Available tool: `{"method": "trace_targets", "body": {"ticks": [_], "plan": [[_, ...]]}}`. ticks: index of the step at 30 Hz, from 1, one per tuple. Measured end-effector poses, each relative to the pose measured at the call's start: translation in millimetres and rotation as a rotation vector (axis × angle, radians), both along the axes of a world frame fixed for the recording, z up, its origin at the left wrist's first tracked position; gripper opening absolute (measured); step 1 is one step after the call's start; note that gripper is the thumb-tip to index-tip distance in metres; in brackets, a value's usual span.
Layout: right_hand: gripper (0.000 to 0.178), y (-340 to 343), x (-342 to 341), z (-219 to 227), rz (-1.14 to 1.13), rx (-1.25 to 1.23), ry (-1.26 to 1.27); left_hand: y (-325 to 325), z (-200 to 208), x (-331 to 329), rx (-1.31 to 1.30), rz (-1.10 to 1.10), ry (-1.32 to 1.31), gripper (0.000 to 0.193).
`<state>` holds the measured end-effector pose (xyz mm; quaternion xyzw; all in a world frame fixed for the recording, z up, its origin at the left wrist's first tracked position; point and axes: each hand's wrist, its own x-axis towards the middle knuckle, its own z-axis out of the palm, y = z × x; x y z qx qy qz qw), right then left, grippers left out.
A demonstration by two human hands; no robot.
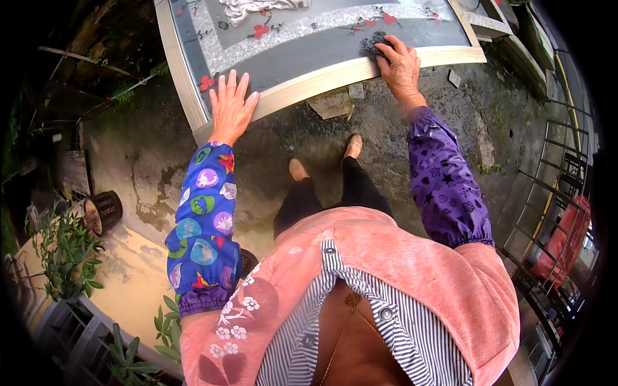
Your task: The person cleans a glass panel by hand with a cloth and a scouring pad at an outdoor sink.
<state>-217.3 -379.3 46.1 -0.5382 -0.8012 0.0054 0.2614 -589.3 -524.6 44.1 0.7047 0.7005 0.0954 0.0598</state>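
A framed glass panel point(309, 85), with a pale wood-coloured border and red flower patterns, lies in front of me like a tabletop. My left hand point(230, 112) rests flat near its near left corner, fingers spread over the border and the glass edge. Toward the right end, my right hand point(402, 69) has its fingers bent over a dark, wiry scouring pad point(371, 44), which is pressed on the grey glass beside the near border. Part of the pad is hidden under the fingers. A crumpled white cloth point(261, 6) lies on the glass at the far side.
Wet, stained concrete floor point(257, 151) is under the panel, with a loose flat slab point(329, 105) below its near edge. At left are leafy plants point(64, 254) and a brown pot point(103, 212). Metal racks point(547, 174) and a red object point(565, 241) stand at right.
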Motion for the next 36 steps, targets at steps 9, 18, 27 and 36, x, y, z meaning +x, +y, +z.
{"method": "trace_targets", "body": {"ticks": [9, 18, 27, 36], "plan": [[0.008, -130, -240, 32, 0.488, -0.106, 0.154, 28, 13, -28, 0.151, 0.113, -0.69, 0.044], [0.028, -16, -63, 23, 0.139, -0.024, -0.066, -6, 3, -25, 0.043, -0.055, -0.081, 0.054], [0.03, 0, -137, 28, 0.379, -0.132, -0.111, 47, 3, -1, -0.014, -0.034, 0.013, 0.066], [0.032, 176, -7, 6, 0.099, -0.062, -0.198, 58, -1, -6, 0.014, -0.023, 0.034, 0.076]]}}
